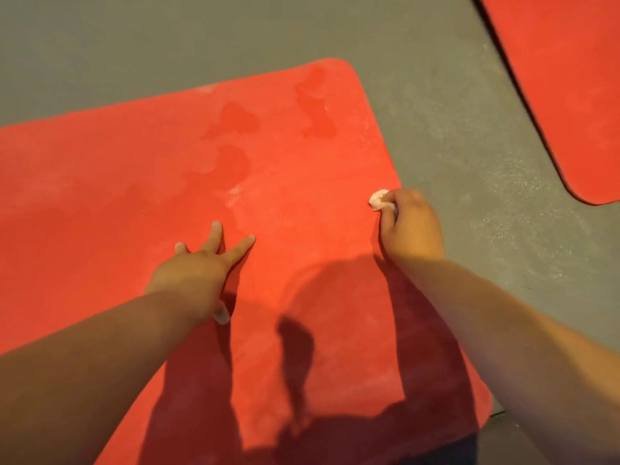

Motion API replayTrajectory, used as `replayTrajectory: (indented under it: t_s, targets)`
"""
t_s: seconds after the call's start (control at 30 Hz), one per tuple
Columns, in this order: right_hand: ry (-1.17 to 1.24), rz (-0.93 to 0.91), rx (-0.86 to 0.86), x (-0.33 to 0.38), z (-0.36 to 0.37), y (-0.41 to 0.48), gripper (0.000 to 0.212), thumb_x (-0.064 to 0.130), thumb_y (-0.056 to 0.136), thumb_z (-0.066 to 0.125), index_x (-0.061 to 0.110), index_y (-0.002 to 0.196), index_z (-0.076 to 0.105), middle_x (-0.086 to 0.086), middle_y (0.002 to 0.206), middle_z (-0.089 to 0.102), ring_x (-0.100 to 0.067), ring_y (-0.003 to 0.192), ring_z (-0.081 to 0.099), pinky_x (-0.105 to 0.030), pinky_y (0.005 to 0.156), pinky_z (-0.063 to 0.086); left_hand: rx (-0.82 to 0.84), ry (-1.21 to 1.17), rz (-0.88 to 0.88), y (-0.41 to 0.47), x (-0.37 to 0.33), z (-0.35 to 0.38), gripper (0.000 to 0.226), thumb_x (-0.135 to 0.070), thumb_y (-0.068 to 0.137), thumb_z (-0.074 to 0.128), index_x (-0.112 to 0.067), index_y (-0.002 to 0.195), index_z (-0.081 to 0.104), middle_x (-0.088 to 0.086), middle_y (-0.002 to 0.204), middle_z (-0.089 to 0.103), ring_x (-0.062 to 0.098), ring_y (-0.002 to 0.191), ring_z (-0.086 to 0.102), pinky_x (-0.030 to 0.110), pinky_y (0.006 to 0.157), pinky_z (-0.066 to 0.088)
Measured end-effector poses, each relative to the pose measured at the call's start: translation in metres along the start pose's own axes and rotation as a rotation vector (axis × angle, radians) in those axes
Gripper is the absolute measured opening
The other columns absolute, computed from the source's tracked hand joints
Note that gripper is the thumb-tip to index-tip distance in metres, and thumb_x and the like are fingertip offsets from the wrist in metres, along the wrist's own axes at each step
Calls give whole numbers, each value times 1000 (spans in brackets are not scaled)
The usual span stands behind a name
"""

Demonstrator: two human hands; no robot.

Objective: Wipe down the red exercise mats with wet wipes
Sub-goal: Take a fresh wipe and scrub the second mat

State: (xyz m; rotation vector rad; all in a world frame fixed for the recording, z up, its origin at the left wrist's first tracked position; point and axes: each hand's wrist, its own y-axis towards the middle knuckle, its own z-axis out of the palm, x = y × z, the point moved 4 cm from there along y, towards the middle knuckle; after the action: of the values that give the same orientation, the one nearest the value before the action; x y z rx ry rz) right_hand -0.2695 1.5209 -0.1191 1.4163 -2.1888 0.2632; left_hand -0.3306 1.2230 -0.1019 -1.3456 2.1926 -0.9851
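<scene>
Two bare forearms (pixel 84 364) reach out from the near edge over a red mat (pixel 100 196) lying flat on a grey floor (pixel 167 45). Their dark shadow (pixel 302 347) falls across the mat's near right part.

The left hand (pixel 198 263) rests palm down near the middle of the mat, holding nothing, its fingers (pixel 216 233) straight and spread against the surface.

The right hand (pixel 411 226) sits at the mat's right edge, partly over the floor, with its fingers curled around a small bunched white wipe (pixel 379 199). The wipe sticks out from the hand towards the left and touches the mat just inside that edge.

Darker damp patches (pixel 235 122) show on the far part of the mat, towards its rounded far right corner, and a pale smear (pixel 235 194) lies just beyond the left hand's fingertips.

A second mat (pixel 570 95), also red with a rounded corner, lies on the floor well apart at the far right.
</scene>
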Motion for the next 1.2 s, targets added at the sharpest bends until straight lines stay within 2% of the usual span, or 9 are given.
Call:
replayTrajectory:
  t_s: [0.1,0.17,0.27,0.43,0.5,0.6,0.83,1.03,1.2]
  targets:
    - [-204,-28,62,-3,4,53,23,16,90,49,1,93,67,-23,98,64,-39,93,56,-43,84,39,-50,-59,-42,1,8,1,138,-35,54,90,-60,138,-17,-13,154,-28,46,142,6,56,96,41]
    - [-207,60,71,-6,3,71,24,16,91,49,0,96,65,-26,102,59,-40,96,55,-42,84,38,-46,-136,-126,-1,18,5,142,-42,49,91,-58,140,-16,0,153,-32,48,142,3,58,99,38]
    - [-119,94,78,27,21,48,23,11,90,48,3,100,67,-21,106,61,-34,100,55,-36,86,39,-80,-186,-155,0,29,11,140,-55,48,88,-54,142,-15,13,155,-20,47,141,6,56,103,36]
    - [-67,-309,299,120,75,-5,24,11,92,48,5,106,67,-18,107,62,-35,104,54,-40,93,34,-166,-98,-123,0,59,5,134,-52,53,87,-45,147,-9,8,155,6,38,135,27,50,99,43]
    - [-30,-532,448,152,91,-26,24,12,93,49,4,107,66,-16,108,60,-34,104,53,-41,94,35,-143,-127,-204,3,72,2,140,-55,49,87,-42,147,-12,12,154,2,42,136,21,53,100,40]
    - [-42,-657,550,171,103,-19,26,19,96,47,6,109,65,-14,111,57,-31,108,50,-36,95,34,-50,-135,-206,9,79,6,144,-62,49,84,-40,146,-20,16,154,-15,49,138,10,56,102,35]
    - [-171,-206,257,178,120,106,26,14,92,48,8,110,66,-14,118,57,-31,107,56,-33,89,39,-2,-157,-175,15,80,5,146,-56,53,86,-40,143,-28,19,152,-27,56,139,-3,59,106,29]
    - [30,-425,437,183,114,9,23,10,89,51,6,103,69,-15,107,60,-32,104,53,-34,92,35,11,-206,-182,16,78,3,147,-51,53,88,-40,142,-28,21,152,-29,57,138,-3,56,106,31]
    - [-46,-408,364,190,126,59,22,15,91,52,8,102,71,-16,106,62,-32,102,56,-33,88,34,13,-201,-175,15,78,3,146,-50,54,88,-37,144,-27,24,152,-27,59,137,-2,57,106,30]
